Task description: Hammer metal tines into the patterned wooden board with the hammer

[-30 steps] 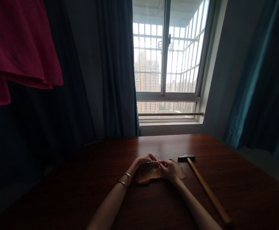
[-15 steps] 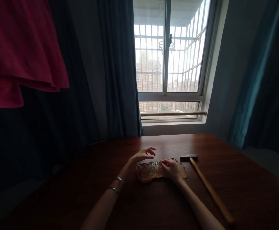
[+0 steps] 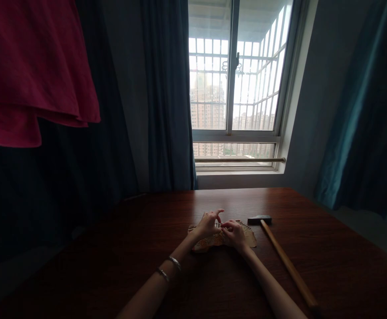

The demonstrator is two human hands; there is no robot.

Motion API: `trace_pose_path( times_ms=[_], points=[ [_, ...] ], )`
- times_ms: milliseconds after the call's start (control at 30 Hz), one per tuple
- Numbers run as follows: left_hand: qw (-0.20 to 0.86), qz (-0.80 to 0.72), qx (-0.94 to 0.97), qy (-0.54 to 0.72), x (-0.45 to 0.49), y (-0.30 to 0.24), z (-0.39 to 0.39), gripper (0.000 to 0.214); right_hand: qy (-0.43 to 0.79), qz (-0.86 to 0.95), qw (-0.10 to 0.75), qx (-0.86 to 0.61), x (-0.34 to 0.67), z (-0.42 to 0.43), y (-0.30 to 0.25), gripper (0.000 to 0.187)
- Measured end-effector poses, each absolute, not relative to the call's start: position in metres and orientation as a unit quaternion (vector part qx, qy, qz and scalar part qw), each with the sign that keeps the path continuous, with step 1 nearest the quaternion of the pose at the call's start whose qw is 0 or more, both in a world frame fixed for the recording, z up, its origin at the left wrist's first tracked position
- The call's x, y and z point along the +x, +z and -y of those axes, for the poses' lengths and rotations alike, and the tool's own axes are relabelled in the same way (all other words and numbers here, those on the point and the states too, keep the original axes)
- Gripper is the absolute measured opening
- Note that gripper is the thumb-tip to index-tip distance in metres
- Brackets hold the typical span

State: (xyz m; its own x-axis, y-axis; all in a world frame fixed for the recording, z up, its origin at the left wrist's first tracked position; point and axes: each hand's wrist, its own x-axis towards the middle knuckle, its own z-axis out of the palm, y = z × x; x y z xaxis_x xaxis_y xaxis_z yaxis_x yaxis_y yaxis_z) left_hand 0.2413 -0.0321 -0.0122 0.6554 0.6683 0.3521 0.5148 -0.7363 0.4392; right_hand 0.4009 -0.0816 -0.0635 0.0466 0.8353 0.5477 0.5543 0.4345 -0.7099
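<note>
A flat, speckled tan piece [image 3: 213, 240] with a row of small metal nails [image 3: 218, 225] standing along its far edge lies on the dark wooden table [image 3: 113, 266]. My left hand [image 3: 209, 223] rests over its left part, fingers curled, index finger raised, by the nails. My right hand [image 3: 236, 233] lies on the piece's right part, fingertips pinched together at the nail row; what they pinch is too small to make out. Two bangles [image 3: 168, 268] sit on my left wrist.
A hammer [image 3: 281, 259] with a dark head and long wooden handle lies right of the piece, handle running toward the table's near right. Blue curtains [image 3: 166, 97] frame a barred window [image 3: 236, 84] behind. Red cloth [image 3: 30, 71] hangs at upper left.
My left hand lifted off the piece with fingers spread, then came back down onto it beside the right hand. The right hand stayed at the nail row.
</note>
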Motion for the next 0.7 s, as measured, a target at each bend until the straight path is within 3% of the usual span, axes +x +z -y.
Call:
trace_pose_path(
  times_ms=[700],
  points=[
    [0.177, -0.340, 0.872, 0.305, 0.2455, -0.0112, 0.0368, 0.053, 0.142, 0.671, 0.509, -0.520, 0.4002, 0.0804, -0.0656, 0.014]
  ],
)
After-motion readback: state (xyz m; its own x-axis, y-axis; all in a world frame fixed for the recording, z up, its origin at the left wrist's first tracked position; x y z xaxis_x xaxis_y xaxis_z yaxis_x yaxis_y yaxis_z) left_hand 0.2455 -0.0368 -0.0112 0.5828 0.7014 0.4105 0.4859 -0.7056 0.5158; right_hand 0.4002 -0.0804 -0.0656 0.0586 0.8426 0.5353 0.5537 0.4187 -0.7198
